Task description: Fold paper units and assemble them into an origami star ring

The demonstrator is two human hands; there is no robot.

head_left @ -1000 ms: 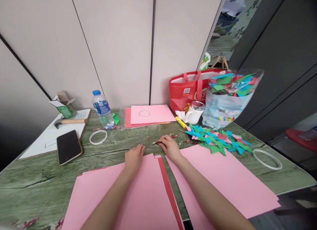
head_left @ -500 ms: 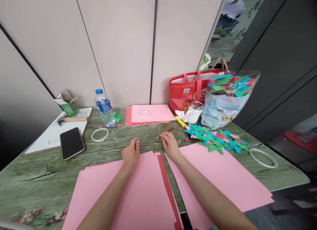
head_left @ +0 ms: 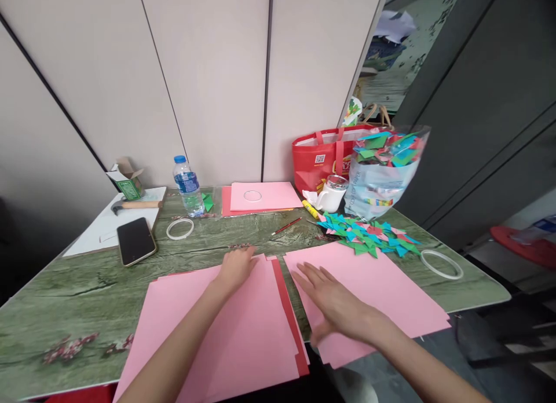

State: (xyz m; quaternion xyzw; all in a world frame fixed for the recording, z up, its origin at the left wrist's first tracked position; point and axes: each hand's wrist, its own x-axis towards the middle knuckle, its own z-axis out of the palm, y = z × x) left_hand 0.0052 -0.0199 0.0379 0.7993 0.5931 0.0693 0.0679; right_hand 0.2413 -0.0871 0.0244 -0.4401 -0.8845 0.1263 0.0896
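Observation:
My left hand (head_left: 237, 268) lies flat, fingers together, on the far edge of a stack of pink paper sheets (head_left: 226, 333) with a red sheet (head_left: 286, 310) showing along its right side. My right hand (head_left: 334, 301) is spread open, palm down, on a second pink sheet (head_left: 382, 281) to the right. A red pencil (head_left: 286, 226) lies alone on the green table (head_left: 65, 299) beyond both hands.
Folded blue, green and pink paper triangles (head_left: 365, 235) are piled right of the pencil. Behind stand a clear bag of paper (head_left: 382, 165), a red tote (head_left: 317, 160), a white mug (head_left: 330, 194), a water bottle (head_left: 188, 186). A phone (head_left: 136, 241) and tape rings (head_left: 179, 229) (head_left: 441, 264) lie around.
My right hand let go of the red pencil and drew back onto the right pink sheet with fingers spread. The left hand settled flat on the stack. The view shifted.

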